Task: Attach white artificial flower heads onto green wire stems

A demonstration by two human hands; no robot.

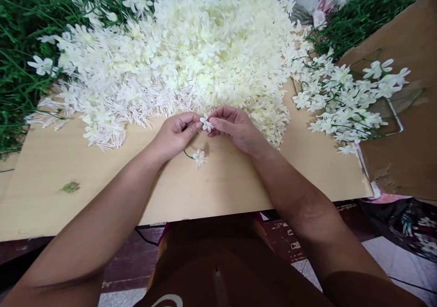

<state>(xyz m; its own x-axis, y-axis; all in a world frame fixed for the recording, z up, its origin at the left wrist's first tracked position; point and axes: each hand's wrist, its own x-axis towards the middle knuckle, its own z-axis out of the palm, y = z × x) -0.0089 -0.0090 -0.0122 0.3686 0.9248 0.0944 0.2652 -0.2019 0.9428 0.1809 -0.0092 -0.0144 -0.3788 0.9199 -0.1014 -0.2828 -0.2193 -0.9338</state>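
Over the table's middle, my two hands meet at a small white artificial flower (205,123). My right hand (235,127) pinches this blossom between thumb and fingers. Closed just left of it, my left hand (179,131) has its thumb and forefinger tips at the flower's base. From beneath that hand comes a thin green stem (187,154), most of it hidden, bearing a second white flower (199,158) that hangs just above the tabletop. Right behind my hands rises a large heap of loose white flowers (211,52).
Green artificial stems (20,61) are piled at the left, with more green stems (368,17) at the back right. Stemmed white flowers (344,97) lie by a cardboard box (406,115). A small green scrap (70,187) rests on the wooden tabletop (119,184).
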